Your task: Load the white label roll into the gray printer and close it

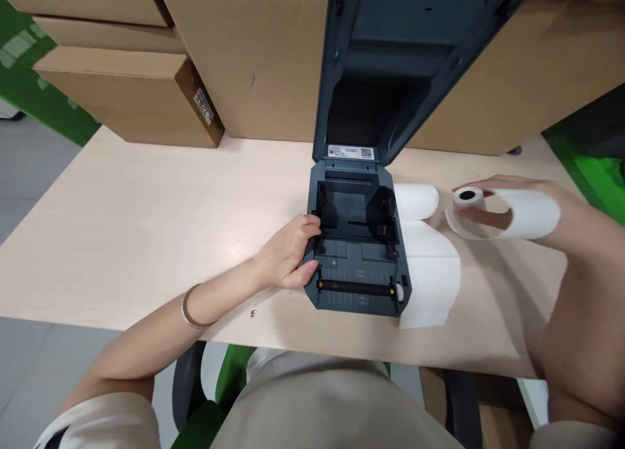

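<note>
A dark blue-grey label printer (361, 250) lies on the table with its lid (390, 58) swung up and back. Its bay is bare, and a black roller (356, 286) runs across the front. My left hand (293, 250) grips the printer's left edge, fingers curled over the rim. Off to the right, my right hand (527, 189) holds a small white label roll (467, 198) above the table; a loose strip loops back from it over the hand. Part of the right fingers is hidden behind the paper.
Beside the printer's right wall lie another white paper roll (417, 202) and its unrolled strip (432, 273). Cardboard boxes (254, 65) line the table's back, including a smaller labelled box (146, 97). The table's front edge (342, 356) runs close to my body.
</note>
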Tool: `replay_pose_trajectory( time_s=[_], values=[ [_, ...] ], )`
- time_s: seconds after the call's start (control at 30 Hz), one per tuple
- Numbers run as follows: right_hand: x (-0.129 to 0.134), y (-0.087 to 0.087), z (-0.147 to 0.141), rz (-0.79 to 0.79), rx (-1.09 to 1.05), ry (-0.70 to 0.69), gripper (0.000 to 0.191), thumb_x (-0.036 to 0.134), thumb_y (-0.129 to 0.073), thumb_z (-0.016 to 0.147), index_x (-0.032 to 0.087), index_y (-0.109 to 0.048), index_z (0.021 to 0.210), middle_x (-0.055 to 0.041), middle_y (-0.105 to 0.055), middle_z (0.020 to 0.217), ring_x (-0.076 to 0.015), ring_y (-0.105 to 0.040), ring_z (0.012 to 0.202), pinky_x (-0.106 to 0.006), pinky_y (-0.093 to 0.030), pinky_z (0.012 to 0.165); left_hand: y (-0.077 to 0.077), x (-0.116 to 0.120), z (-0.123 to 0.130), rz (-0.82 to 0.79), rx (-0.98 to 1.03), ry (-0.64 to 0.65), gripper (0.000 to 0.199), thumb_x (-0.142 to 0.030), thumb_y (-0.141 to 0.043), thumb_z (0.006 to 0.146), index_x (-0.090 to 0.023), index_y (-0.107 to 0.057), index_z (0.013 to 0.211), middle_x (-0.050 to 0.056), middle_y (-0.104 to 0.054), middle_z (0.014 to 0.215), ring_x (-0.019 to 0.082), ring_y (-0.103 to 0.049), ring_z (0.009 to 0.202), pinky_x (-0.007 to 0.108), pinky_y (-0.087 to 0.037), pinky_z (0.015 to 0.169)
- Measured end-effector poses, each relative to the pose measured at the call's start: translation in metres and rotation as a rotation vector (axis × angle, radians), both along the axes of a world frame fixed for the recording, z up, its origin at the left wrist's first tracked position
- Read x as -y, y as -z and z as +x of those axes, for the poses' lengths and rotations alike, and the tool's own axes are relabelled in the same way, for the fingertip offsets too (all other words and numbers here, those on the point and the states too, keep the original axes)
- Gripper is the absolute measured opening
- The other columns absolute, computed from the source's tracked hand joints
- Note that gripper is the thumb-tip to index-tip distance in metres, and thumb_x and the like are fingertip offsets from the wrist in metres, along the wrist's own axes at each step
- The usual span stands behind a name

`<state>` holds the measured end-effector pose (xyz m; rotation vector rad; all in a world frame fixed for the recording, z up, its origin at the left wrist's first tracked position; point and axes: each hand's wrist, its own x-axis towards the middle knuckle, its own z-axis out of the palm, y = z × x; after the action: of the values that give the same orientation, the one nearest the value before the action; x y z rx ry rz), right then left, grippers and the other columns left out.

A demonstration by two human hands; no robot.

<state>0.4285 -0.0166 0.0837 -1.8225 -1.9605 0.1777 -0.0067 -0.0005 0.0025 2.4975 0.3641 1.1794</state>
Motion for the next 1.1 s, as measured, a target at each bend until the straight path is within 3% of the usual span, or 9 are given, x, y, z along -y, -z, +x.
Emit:
replay_pose_trajectory(
  time_s=[0.1,0.2,0.37,0.47,0.57,0.7,0.83,1.0,1.1],
  values=[
    [-0.004,0.002,0.022,-0.224,-0.031,-0.057,0.055,0.070,-0.070,0.083,0.022,-0.083,0.107,-0.0136,-0.078,0.118,-0.0268,-0.075,0.103,-0.037,-0.054,0.086,0.000,0.000,0.000,-0.005,0.001,-0.002,0.040,-0.052,-0.035,0.108,-0.019,-0.040,0.130,0.010,-0.052,0.111,0.026,-0.056,0.102,0.044,-0.057,0.084],
    [-0.007,0.012,0.028,-0.319,0.147,-0.034,0.055,0.058,-0.066,0.082,0.020,-0.078,0.120,-0.0150,-0.074,0.130,-0.0327,-0.071,0.115,-0.042,-0.052,0.096,0.000,0.000,-0.001,-0.008,-0.008,-0.001,0.041,-0.053,-0.035,0.108,-0.020,-0.040,0.131,0.011,-0.053,0.112,0.027,-0.057,0.102,0.046,-0.057,0.083],
    [-0.006,0.027,-0.009,-0.459,0.363,-0.131,0.039,0.038,-0.060,0.086,0.022,-0.077,0.117,-0.0129,-0.076,0.117,-0.0315,-0.071,0.105,-0.039,-0.049,0.088,-0.001,-0.001,0.000,0.007,-0.006,-0.003,0.040,-0.052,-0.034,0.108,-0.019,-0.040,0.130,0.012,-0.053,0.111,0.027,-0.057,0.101,0.046,-0.058,0.082],
    [-0.005,0.026,-0.023,-0.480,0.377,-0.163,0.039,0.025,-0.050,0.090,0.020,-0.076,0.118,-0.0148,-0.073,0.128,-0.0313,-0.068,0.117,-0.039,-0.048,0.097,-0.002,-0.001,0.000,0.015,-0.005,-0.001,0.040,-0.052,-0.034,0.108,-0.019,-0.040,0.130,0.012,-0.054,0.111,0.027,-0.057,0.101,0.045,-0.058,0.082],
    [-0.001,0.013,-0.014,-0.501,0.369,-0.131,0.049,0.031,-0.046,0.096,0.016,-0.068,0.138,-0.0178,-0.066,0.143,-0.0303,-0.064,0.128,-0.039,-0.047,0.107,-0.002,-0.001,0.000,0.023,-0.013,-0.005,0.040,-0.051,-0.033,0.108,-0.018,-0.040,0.130,0.012,-0.053,0.111,0.026,-0.057,0.101,0.045,-0.059,0.082],
    [0.007,-0.020,0.000,-0.435,0.423,0.025,0.057,0.035,-0.046,0.098,0.015,-0.060,0.150,-0.0188,-0.060,0.151,-0.0279,-0.061,0.135,-0.039,-0.046,0.109,-0.002,-0.001,0.000,0.029,-0.019,-0.014,0.040,-0.052,-0.031,0.108,-0.019,-0.039,0.129,0.012,-0.053,0.111,0.027,-0.056,0.100,0.045,-0.058,0.081],
    [0.006,-0.042,-0.037,-0.264,0.345,-0.015,0.058,0.043,-0.032,0.107,0.020,-0.055,0.155,-0.0134,-0.056,0.157,-0.0261,-0.055,0.144,-0.042,-0.041,0.120,-0.002,0.000,0.000,0.032,-0.022,-0.022,0.040,-0.053,-0.030,0.108,-0.020,-0.039,0.129,0.011,-0.053,0.109,0.027,-0.056,0.099,0.045,-0.058,0.080],
    [-0.020,-0.019,-0.094,-0.529,0.448,-0.266,0.069,0.046,-0.042,0.103,0.004,-0.047,0.157,-0.0219,-0.048,0.162,-0.0331,-0.046,0.152,-0.047,-0.023,0.134,-0.001,0.000,0.000,0.031,-0.025,-0.026,0.039,-0.052,-0.030,0.108,-0.019,-0.039,0.128,0.011,-0.053,0.109,0.026,-0.056,0.100,0.045,-0.058,0.080],
    [-0.033,-0.003,-0.102,-0.513,0.499,-0.274,0.072,0.035,-0.052,0.095,0.004,-0.043,0.159,-0.0228,-0.053,0.156,-0.0341,-0.051,0.147,-0.052,-0.014,0.136,-0.001,0.000,0.000,0.036,-0.024,-0.022,0.039,-0.052,-0.029,0.109,-0.019,-0.039,0.127,0.011,-0.053,0.108,0.027,-0.056,0.100,0.044,-0.058,0.080]
  ],
)
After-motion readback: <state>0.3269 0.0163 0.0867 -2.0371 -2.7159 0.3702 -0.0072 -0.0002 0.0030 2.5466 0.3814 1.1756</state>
